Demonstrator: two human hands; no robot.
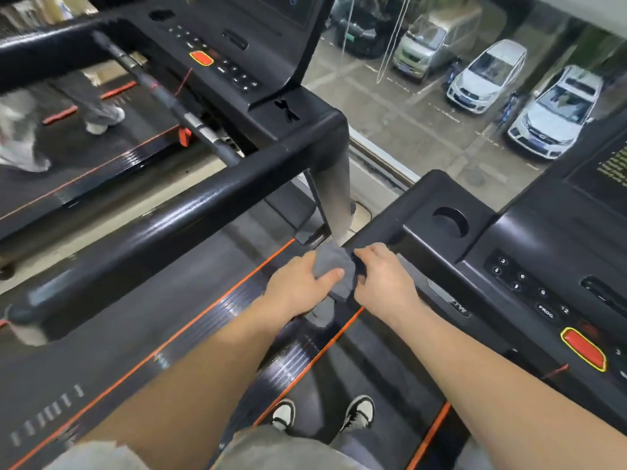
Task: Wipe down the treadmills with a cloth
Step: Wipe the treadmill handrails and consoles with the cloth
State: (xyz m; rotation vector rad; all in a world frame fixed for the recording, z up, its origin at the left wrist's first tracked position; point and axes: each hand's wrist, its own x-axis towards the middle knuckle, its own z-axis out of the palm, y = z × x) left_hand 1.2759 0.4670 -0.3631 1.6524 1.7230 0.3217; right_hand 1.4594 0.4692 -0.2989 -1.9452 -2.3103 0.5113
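A grey cloth [334, 266] is bunched between both hands, just off the left corner of the right treadmill's black console [475, 239]. My left hand [298, 283] grips it from the left, thumb lying across the fabric. My right hand [383, 276] pinches its right edge with curled fingers. The left treadmill's black handrail [169, 228] runs diagonally across the middle, and its console [217, 52] with a red stop button sits at the top.
A cup holder [451, 222] and a red stop button [583, 349] mark the right console. Orange-striped side rails [295, 364] run below, my shoes [322, 413] standing between them. Another person's legs [91, 103] are on the far-left belt. A window [475, 96] overlooks parked cars.
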